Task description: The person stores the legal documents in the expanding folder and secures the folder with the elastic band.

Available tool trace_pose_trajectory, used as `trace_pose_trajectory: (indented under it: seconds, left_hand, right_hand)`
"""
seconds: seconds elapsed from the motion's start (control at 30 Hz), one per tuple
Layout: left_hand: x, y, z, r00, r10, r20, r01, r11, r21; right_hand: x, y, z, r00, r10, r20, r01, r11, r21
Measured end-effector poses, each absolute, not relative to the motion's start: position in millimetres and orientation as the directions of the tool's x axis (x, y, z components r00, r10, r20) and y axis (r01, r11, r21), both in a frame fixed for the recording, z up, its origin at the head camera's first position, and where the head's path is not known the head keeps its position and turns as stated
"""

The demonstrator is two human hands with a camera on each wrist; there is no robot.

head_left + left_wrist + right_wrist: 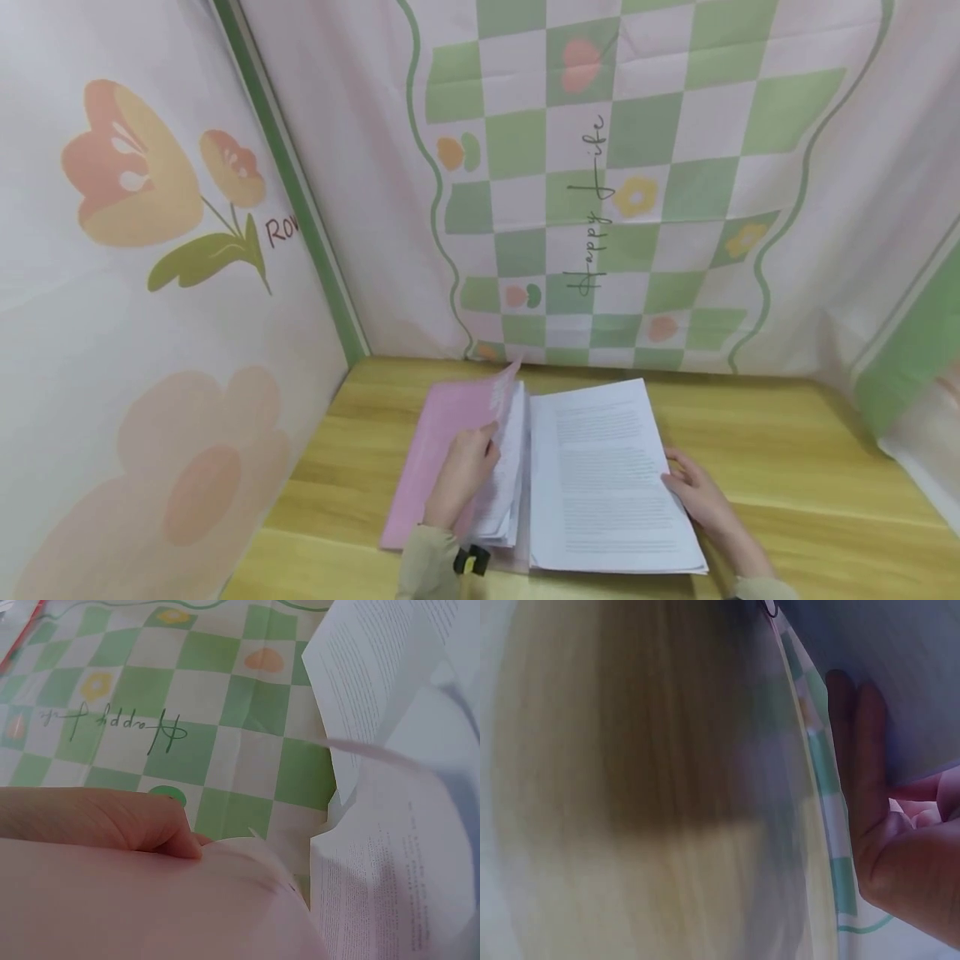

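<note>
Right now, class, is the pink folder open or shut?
Open: the pink folder lies spread on the wood-grain table, its cover to the left, exposing printed sheets.

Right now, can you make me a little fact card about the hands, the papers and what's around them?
Left hand: pinching pink material of the folder
Right hand: holding the right edge of the right-hand printed sheets
Pink folder: open
More papers: inside the folder, beside the left hand
Surface: yellowish wood-grain table
Behind: cloth backdrop with green-and-white checks and sideways "Happy Life" lettering
Small words on pages: too tiny to read
</note>
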State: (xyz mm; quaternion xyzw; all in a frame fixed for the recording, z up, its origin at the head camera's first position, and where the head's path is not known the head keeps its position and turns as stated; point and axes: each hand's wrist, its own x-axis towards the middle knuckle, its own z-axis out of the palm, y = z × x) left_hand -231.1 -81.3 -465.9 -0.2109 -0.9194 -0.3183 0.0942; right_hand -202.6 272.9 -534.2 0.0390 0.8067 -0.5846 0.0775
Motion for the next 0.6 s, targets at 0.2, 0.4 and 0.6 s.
trace_pose_trajectory:
  seconds: [0.2,0.4,0.6]
  left_hand:
    - [-232.5,-82.6,-462.6,-0.891,0.329,0.313,0.452,0.713,0.536]
    - [-235.7,-83.9,-458.2,-0.893,0.325,0.31,0.448,0.692,0.566]
    - [-236.7,-84.5,-459.1,-0.894,0.323,0.312,0.447,0.703,0.554]
  right_hand:
    - [-201.2,276.6,-530.9,-0.982,-0.019,-0.189,0.173,0.321,-0.931]
    - [-200.2,277.6,-532.6,-0.987,-0.034,-0.158,0.143,0.274,-0.951]
    - [-198.1,275.0,-534.8,-0.99,-0.038,-0.135,0.123,0.228,-0.966]
